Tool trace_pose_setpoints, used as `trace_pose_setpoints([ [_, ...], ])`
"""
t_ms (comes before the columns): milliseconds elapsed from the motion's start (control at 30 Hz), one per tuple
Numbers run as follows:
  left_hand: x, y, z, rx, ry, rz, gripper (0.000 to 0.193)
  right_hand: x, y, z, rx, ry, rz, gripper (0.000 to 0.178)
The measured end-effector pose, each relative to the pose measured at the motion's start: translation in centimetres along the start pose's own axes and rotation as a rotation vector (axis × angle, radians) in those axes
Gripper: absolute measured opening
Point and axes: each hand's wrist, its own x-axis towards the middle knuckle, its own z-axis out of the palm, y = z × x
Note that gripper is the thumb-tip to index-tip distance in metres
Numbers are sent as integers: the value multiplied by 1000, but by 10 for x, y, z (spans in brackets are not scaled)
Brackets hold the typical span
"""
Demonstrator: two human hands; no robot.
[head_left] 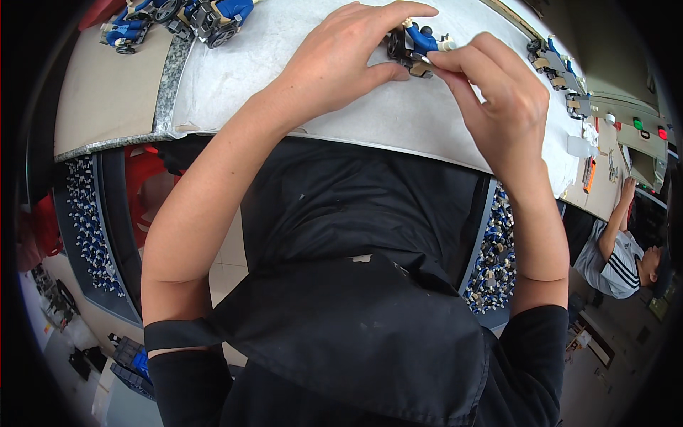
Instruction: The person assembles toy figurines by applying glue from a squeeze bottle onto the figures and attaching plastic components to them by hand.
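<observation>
A small toy figure in blue [421, 40] sits on a dark wheeled toy vehicle [396, 44] at the far side of the white-covered table. My left hand [334, 60] closes round the vehicle from the left, index finger stretched past its far side and thumb along its near side. From the right, my right hand [505, 99] has thumb and index finger pinched together at the toy's near right side. What sits in that pinch, if anything, is too small to make out. A tan part [421, 70] shows at the vehicle's lower end.
Several similar blue toys on wheels [206, 21] stand at the far left, more toy vehicles [558, 67] at the right edge. An orange cutter [590, 174] lies near a clear bottle [580, 146]. Bins of small blue parts [491, 263] flank my lap. Another person [612, 256] works at right.
</observation>
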Motion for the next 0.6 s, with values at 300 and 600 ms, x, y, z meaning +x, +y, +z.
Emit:
trace_pose_setpoints([
  [300, 11, 2, -5, -177, -32, -132, 58, 15, 3, -7, 159, -82, 104, 11],
  [600, 6, 19, 3, -665, -20, -348, 32, -19, 9, -2, 202, 217, 11, 57],
])
